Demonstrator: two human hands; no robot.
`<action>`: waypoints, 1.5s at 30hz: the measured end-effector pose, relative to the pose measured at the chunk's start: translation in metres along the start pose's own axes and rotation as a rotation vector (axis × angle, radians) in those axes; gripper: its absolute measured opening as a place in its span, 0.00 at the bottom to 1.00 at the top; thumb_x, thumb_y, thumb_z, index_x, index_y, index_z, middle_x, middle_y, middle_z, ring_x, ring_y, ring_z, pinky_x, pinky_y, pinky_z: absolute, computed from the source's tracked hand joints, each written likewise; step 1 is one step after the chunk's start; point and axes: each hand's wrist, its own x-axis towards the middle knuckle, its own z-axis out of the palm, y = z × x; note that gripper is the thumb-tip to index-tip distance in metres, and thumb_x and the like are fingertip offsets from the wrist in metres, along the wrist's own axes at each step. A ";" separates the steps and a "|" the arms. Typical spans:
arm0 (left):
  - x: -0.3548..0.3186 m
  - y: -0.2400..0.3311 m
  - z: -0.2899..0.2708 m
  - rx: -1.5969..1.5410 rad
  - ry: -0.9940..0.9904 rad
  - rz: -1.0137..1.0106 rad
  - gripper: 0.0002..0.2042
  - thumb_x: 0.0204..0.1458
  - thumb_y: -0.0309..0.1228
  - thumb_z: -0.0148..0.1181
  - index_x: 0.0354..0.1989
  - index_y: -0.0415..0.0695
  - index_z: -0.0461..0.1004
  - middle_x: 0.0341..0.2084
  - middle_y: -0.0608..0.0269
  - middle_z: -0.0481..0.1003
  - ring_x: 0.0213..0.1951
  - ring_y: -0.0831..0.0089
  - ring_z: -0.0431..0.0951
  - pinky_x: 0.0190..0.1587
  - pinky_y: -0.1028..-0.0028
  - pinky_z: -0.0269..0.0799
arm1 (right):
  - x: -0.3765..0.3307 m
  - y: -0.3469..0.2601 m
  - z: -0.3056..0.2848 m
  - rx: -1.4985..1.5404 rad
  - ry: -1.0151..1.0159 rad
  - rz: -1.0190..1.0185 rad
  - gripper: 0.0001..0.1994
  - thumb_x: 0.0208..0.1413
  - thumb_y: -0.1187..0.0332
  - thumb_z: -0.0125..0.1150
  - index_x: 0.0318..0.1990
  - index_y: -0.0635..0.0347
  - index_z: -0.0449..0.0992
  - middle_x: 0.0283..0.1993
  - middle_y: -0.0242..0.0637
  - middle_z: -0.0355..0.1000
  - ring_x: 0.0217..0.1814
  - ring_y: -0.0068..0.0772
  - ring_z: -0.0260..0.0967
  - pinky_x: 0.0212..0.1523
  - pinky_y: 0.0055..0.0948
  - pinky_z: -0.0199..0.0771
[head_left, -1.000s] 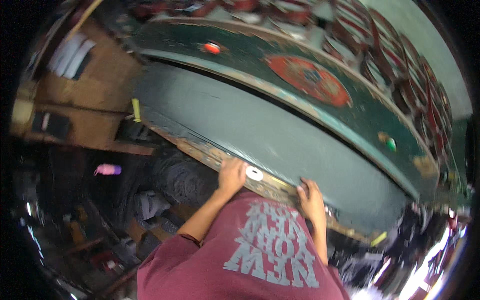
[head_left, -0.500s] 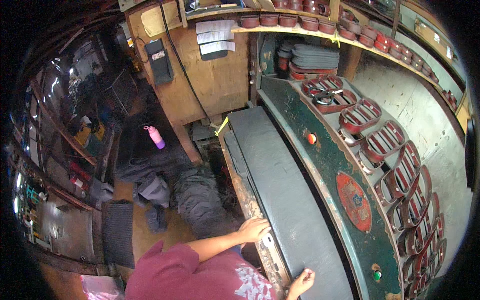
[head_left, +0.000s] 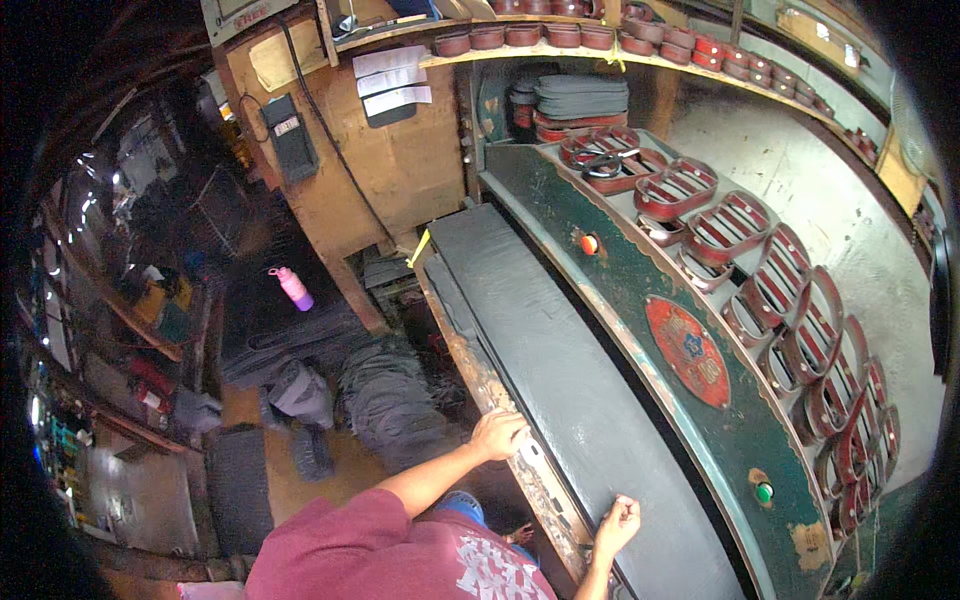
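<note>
A long dark grey sheet (head_left: 545, 340) lies along the bed of a green press. My left hand (head_left: 500, 435) is curled over the bed's worn front edge (head_left: 485, 385), close to a slotted pale metal strip (head_left: 545, 478). To the right and nearer to me, my right hand (head_left: 621, 520) is over the sheet with thumb and fingers pinched together. Whatever may be between those fingertips is too small to make out. Beyond the sheet is the press's green beam (head_left: 640, 270), with a dark gap between them.
Red-brown oval cutting dies (head_left: 725, 228) crowd the top of the press, and more line a shelf (head_left: 545, 50) above. Stacked grey sole-shaped pieces (head_left: 582, 98) sit at the back. A pink-purple bottle (head_left: 292, 289) and a dark heap of sheets (head_left: 390, 400) are at the left.
The view has shifted, so the press sits farther left in it. My right hand shows farther up the sheet, its fingers still pinched. My left hand remains at the front edge.
</note>
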 end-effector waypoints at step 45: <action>-0.084 0.012 -0.020 -0.241 0.022 0.098 0.13 0.62 0.31 0.57 0.52 0.41 0.78 0.60 0.51 0.72 0.66 0.55 0.67 0.71 0.53 0.58 | 0.004 0.005 0.009 -0.329 0.188 -0.395 0.09 0.68 0.69 0.57 0.36 0.66 0.74 0.31 0.32 0.69 0.34 0.24 0.63 0.39 0.28 0.67</action>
